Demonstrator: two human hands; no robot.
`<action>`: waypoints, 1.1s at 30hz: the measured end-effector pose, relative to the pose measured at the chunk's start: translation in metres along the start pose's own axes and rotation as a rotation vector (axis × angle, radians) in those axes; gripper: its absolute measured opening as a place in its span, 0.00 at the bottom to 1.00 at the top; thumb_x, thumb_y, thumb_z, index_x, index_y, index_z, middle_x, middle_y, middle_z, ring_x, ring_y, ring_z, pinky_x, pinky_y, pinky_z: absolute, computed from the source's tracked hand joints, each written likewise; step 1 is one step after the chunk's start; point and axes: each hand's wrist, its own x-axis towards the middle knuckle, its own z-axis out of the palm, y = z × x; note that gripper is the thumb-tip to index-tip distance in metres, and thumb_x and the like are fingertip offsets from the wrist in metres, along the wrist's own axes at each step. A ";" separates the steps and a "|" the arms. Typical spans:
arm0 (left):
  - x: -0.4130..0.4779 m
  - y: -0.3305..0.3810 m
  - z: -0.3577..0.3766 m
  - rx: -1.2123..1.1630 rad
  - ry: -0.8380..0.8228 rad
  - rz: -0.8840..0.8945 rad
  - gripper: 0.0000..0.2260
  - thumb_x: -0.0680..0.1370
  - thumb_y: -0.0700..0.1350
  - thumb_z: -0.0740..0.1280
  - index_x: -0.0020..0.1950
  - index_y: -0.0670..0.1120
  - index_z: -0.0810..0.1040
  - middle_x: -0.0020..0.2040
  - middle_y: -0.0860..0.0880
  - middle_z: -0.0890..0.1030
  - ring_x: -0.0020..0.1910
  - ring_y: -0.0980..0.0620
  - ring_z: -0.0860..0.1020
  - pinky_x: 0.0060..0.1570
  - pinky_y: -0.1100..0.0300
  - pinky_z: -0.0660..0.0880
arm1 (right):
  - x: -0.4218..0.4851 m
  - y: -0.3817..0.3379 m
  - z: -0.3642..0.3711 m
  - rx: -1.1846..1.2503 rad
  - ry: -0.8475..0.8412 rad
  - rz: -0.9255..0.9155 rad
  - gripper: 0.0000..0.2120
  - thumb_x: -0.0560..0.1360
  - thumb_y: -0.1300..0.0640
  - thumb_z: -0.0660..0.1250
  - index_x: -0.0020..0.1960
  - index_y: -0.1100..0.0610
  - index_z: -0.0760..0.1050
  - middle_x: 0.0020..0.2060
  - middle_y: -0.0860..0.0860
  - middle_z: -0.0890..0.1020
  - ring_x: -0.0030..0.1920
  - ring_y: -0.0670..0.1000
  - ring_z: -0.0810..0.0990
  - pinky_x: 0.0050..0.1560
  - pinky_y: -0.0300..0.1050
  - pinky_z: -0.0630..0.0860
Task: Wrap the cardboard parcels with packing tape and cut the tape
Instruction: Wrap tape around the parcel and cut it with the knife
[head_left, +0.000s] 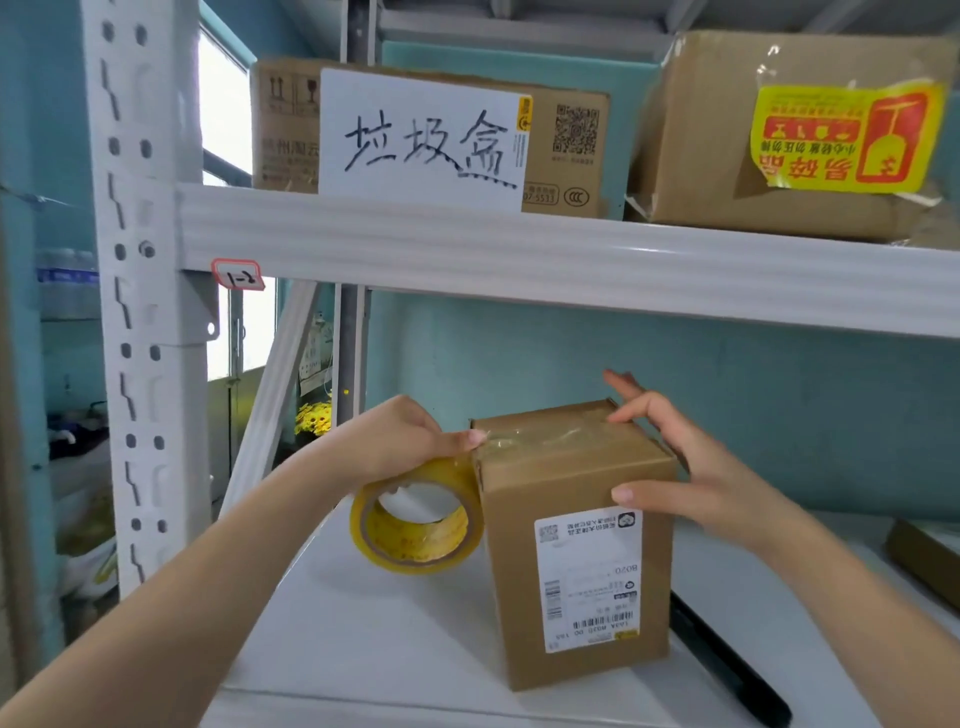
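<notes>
Item: cardboard parcel (566, 478), upright on the white shelf (363, 623), shipping label (589, 577) facing the camera.

Progress: a clear tape strip (550, 436) lies across the top face, reaching its left edge. It appears uncut and joined to the tape roll (415, 556). By this judgement the first pass is under way; wrapping down the sides and cutting remain.

Left hand (400, 441): curled over the tape roll, holding it against the parcel's upper left side, thumb tip at the top edge.

Right hand (691, 467): fingers spread and nearly straight, fingertips on the top's far right corner, thumb on the front face, steadying.

Nearby: dark long object (727, 660) on the shelf, kind unclear.
</notes>
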 end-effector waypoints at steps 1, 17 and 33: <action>0.003 0.000 0.001 0.004 -0.005 0.000 0.29 0.57 0.76 0.64 0.22 0.49 0.69 0.21 0.51 0.68 0.21 0.52 0.70 0.22 0.68 0.70 | 0.000 -0.007 -0.006 -0.229 -0.047 0.021 0.31 0.63 0.40 0.75 0.60 0.48 0.66 0.74 0.38 0.58 0.72 0.34 0.55 0.75 0.49 0.52; 0.020 0.030 0.018 0.057 0.040 0.091 0.21 0.75 0.57 0.67 0.24 0.52 0.71 0.17 0.56 0.71 0.15 0.59 0.69 0.17 0.70 0.64 | 0.052 -0.052 0.031 -0.896 -0.361 0.134 0.33 0.57 0.27 0.67 0.41 0.56 0.77 0.39 0.51 0.79 0.38 0.49 0.77 0.40 0.49 0.79; 0.003 0.027 0.015 -0.392 -0.270 0.104 0.16 0.74 0.54 0.68 0.33 0.45 0.83 0.23 0.47 0.77 0.19 0.52 0.73 0.24 0.64 0.72 | 0.054 -0.023 -0.006 -0.513 -0.433 0.179 0.52 0.55 0.46 0.81 0.70 0.32 0.55 0.63 0.41 0.65 0.62 0.42 0.65 0.58 0.33 0.65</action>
